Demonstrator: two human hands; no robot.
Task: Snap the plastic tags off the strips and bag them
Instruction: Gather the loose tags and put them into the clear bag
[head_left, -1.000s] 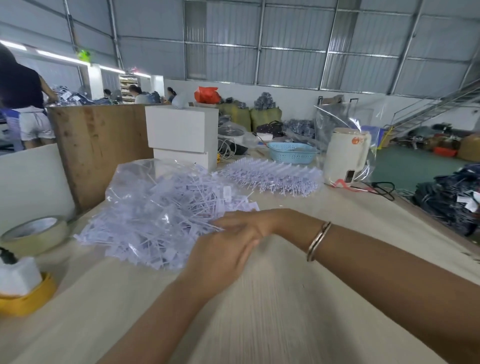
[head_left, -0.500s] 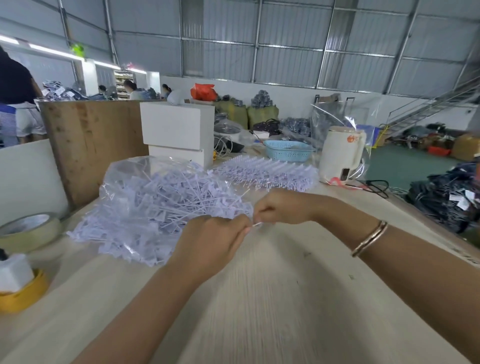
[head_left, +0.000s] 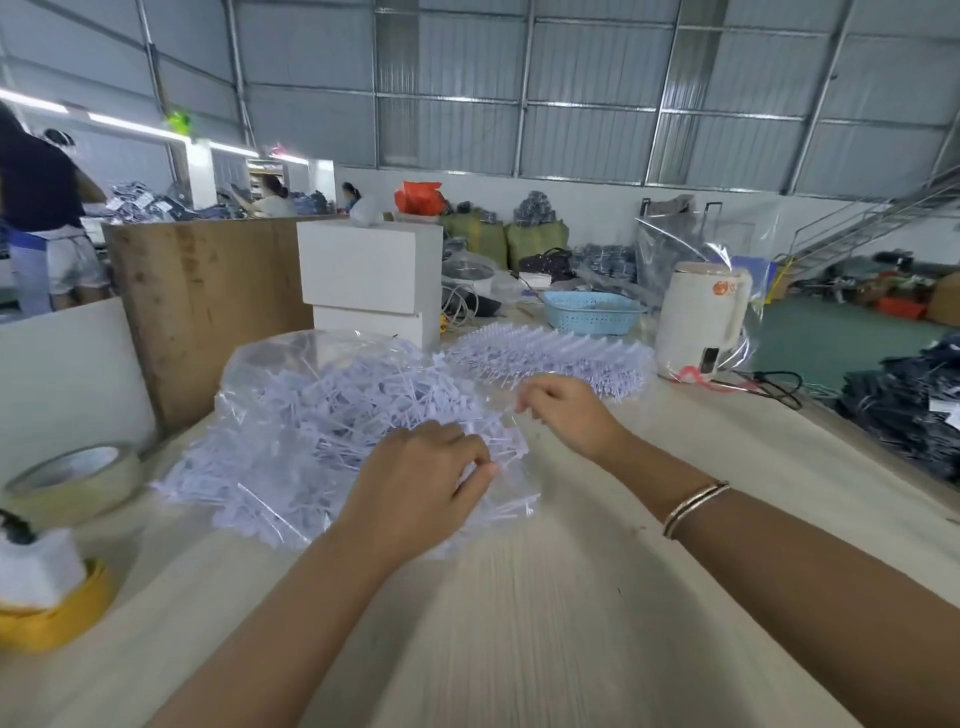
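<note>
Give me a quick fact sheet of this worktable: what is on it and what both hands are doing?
Place: a wooden table in a large warehouse
Bag: a clear plastic bag full of loose white tags, lying in front of the person
Strips: a pile of uncut tag strips behind the bag
Left hand: left hand, fingers curled at the bag's near edge
Right hand: right hand, pinching the bag's clear plastic at its right edge
Left side: tape roll
Far side: blue basket, white kettle
</note>
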